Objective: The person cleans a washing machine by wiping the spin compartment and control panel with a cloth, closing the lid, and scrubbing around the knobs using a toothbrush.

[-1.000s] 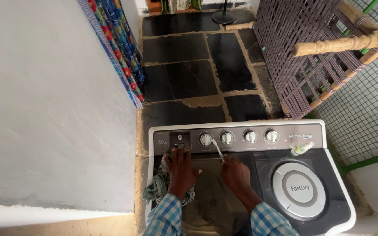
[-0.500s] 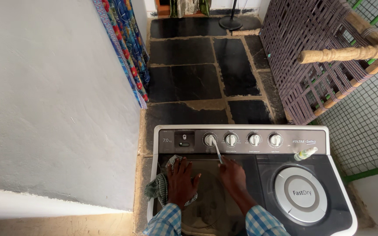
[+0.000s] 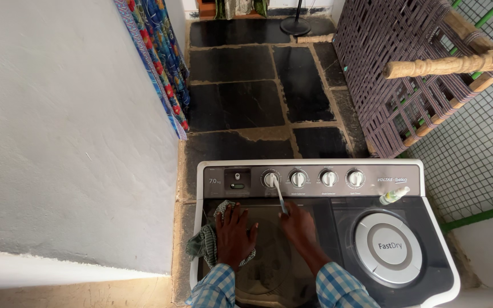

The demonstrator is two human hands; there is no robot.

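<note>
Right hand [image 3: 299,223] pinches thin white toothbrush [image 3: 279,195], bristles at leftmost grey knob [image 3: 270,179] | left hand [image 3: 235,235] flat, fingers spread, pressing green checked cloth [image 3: 203,246] on dark washer lid [image 3: 269,251]

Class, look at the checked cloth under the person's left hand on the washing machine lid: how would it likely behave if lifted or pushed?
The checked cloth looks floppy: it lies crumpled under the left hand and droops over the washing machine edge. It is probably light, being thin and bunched. Pushed, it would likely slide and wrinkle on the smooth dark lid, not roll.
</note>
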